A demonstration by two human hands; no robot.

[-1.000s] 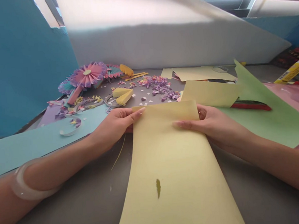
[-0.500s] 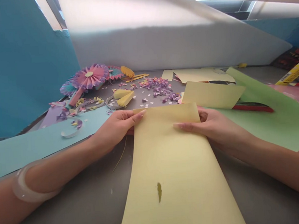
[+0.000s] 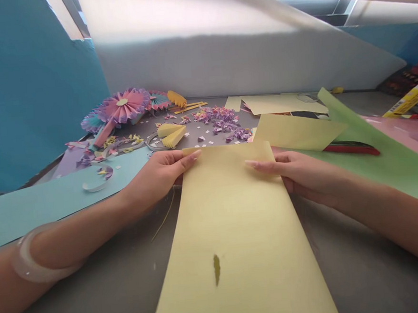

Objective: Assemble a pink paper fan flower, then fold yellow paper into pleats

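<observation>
A long pale yellow paper sheet [image 3: 232, 236] with a dark olive mark near its near end runs across the grey table [image 3: 362, 255] toward me. My left hand [image 3: 156, 177] pinches the sheet's far left edge, with the thumb lying on top. My right hand [image 3: 296, 172] holds the far right edge, its fingertips resting on the paper. A bangle [image 3: 40, 254] circles my left wrist. The sheet's underside is hidden.
Beyond the hands lie paper fan rosettes [image 3: 121, 107], purple paper scraps [image 3: 217, 120] and folded yellow paper [image 3: 168, 136]. A light blue card [image 3: 55, 205] is at the left. A green sheet [image 3: 384, 163] and pale yellow sheets [image 3: 296, 131] are at the right. A blue wall [image 3: 29, 93] rises at the left.
The yellow sheet's near end has shifted slightly left. My right hand has flattened and its fingers have straightened on the paper. The green sheet's far tip has dropped lower.
</observation>
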